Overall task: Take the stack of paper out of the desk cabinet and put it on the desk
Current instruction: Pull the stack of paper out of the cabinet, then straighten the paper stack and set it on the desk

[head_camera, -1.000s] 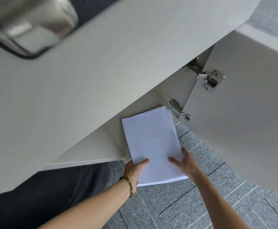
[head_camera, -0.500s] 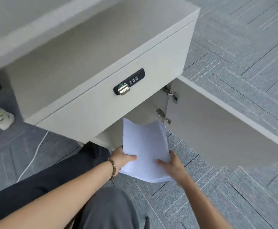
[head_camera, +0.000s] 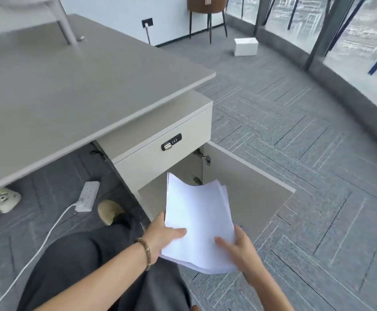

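A white stack of paper (head_camera: 200,218) is held in front of the open desk cabinet (head_camera: 160,158), clear of its opening, with its far edge bowed. My left hand (head_camera: 163,236) grips the stack's near left corner, thumb on top. My right hand (head_camera: 239,248) holds the near right edge. The cabinet door (head_camera: 246,189) stands swung open to the right, behind the paper. The grey desk top (head_camera: 59,86) stretches above and to the left of the cabinet.
A drawer with a black combination lock (head_camera: 171,142) sits above the open compartment. A white power strip (head_camera: 87,196) and cable lie on the carpet under the desk. My dark-trousered legs fill the lower left. A white box (head_camera: 246,46) and a chair stand far off.
The view has pulled back and up from under the desk. The paper has come fully out of the cabinet, still held by both hands, and the desk top is now in sight.
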